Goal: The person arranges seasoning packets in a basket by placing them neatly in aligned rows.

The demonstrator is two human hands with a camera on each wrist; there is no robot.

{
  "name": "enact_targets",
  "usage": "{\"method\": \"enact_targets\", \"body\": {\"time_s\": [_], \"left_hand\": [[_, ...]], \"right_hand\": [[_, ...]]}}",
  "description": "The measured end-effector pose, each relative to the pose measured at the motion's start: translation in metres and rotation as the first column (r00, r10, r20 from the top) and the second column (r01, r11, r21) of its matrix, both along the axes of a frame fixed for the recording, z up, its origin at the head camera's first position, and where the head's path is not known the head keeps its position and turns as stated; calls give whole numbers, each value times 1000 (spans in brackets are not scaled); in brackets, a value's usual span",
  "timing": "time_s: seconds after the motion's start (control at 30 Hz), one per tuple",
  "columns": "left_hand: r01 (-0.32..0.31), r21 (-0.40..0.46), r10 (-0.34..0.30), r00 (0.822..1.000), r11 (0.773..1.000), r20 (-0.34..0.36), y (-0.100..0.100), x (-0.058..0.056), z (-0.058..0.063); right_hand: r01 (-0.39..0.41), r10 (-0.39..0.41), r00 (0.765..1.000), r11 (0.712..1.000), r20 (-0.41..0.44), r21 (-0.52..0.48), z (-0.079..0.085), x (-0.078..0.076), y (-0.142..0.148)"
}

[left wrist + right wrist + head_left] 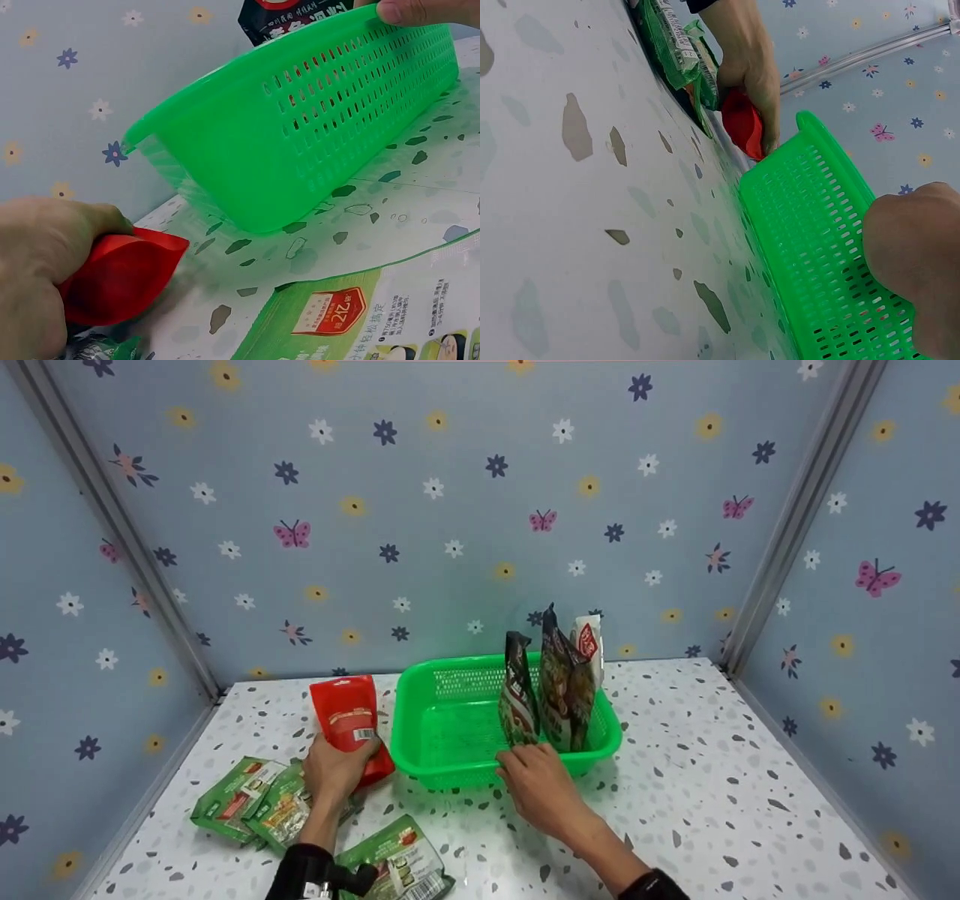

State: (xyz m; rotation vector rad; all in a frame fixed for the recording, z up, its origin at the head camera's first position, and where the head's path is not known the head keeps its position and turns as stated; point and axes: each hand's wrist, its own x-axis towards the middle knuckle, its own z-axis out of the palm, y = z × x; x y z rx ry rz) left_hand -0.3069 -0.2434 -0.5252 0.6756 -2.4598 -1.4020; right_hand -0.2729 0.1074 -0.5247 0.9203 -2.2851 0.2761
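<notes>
My left hand (334, 771) grips a red pouch (346, 709) by its lower part, just left of the green plastic basket (442, 772). The pouch's bottom fold (124, 274) faces the left wrist camera. At the basket's front rim is my right hand (541, 787), its fingers bent over the edge and its thumb outside; the fingertips are partly hidden. Inside the basket's right half stand a dark slim pouch (519, 694), a larger dark pouch (562, 690) and a white-and-red pouch (589, 641) behind it. The slim one is close to my right fingers.
Green flat packets (236, 799) lie overlapping at the left, partly under my left arm. Another green packet (401, 862) lies at the front of the speckled table (697, 780). Flower-patterned walls (480, 510) close off the back and both sides.
</notes>
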Motion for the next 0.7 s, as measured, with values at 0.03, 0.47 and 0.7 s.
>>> {"method": "enact_targets", "body": {"time_s": [0.03,0.47,0.7], "left_hand": [[-16,27,17,1000,1000,-18,0,0,1],[-44,208,83,979,977,-188,1,24,32],[10,166,48,937,986,-347,22,42,57]], "right_hand": [[-1,1,1000,1000,-1,-3,0,0,0],[3,-3,1000,1000,13,-6,0,1,1],[7,-7,1000,1000,10,2,2,1,0]]}}
